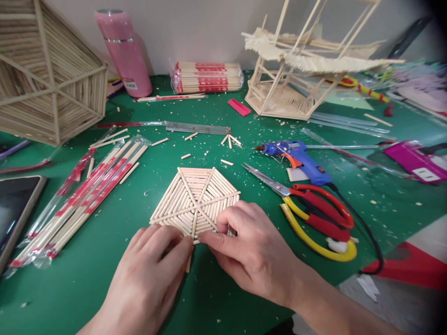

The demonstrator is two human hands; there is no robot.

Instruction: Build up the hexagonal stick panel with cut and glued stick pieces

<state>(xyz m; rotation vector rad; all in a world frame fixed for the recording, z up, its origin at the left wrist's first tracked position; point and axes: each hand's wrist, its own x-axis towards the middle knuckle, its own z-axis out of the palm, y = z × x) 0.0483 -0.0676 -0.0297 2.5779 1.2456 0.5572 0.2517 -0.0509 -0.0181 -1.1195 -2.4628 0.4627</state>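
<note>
1. Green craft surface (104, 260) strewn with wood chips; a flat hexagonal stick panel (195, 200) lies at its middle.
2. Left hand (150, 270) and right hand (251, 251) pinch the panel's near edge, each grip closed on it.
3. Scissors (314, 209) and glue gun (296, 160) lie right of the panel.
4. Likely light, stiff, brittle at glued joints; best held by its edges.

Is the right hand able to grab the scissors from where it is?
Probably yes. The right hand rests on the stick hexagon, and the scissors lie just beside it on the green mat, with nothing between them.
</note>
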